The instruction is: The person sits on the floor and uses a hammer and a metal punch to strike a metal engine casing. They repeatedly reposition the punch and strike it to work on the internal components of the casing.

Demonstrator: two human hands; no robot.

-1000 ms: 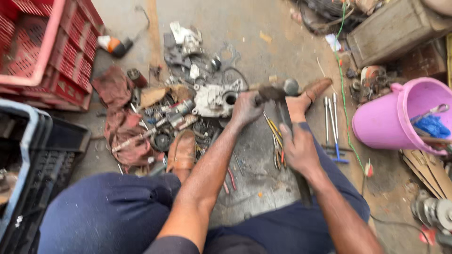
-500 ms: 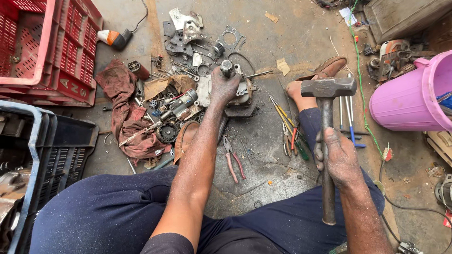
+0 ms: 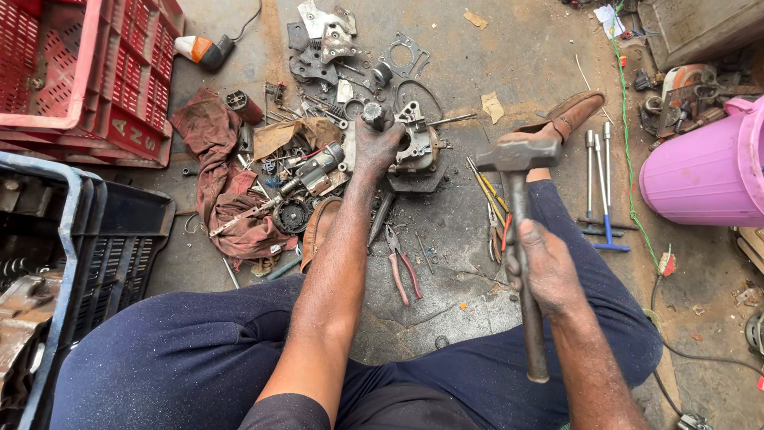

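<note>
My left hand reaches forward and grips a dark metal cylinder standing upright on a grey engine casing that lies on the concrete floor. My right hand is shut on the handle of a steel hammer, whose head is raised above my right knee, to the right of the casing and clear of it. I sit on the floor in dark blue trousers, with brown shoes either side of the casing.
Loose engine parts, gaskets and a reddish rag lie left of the casing. Pliers, screwdrivers and T-handle wrenches lie nearby. Red crates stand at top left, a black crate at left, a pink bucket at right.
The hammer has lifted off the casing and swung right and up in my right hand. My left hand has stayed on the cylinder atop the casing.
</note>
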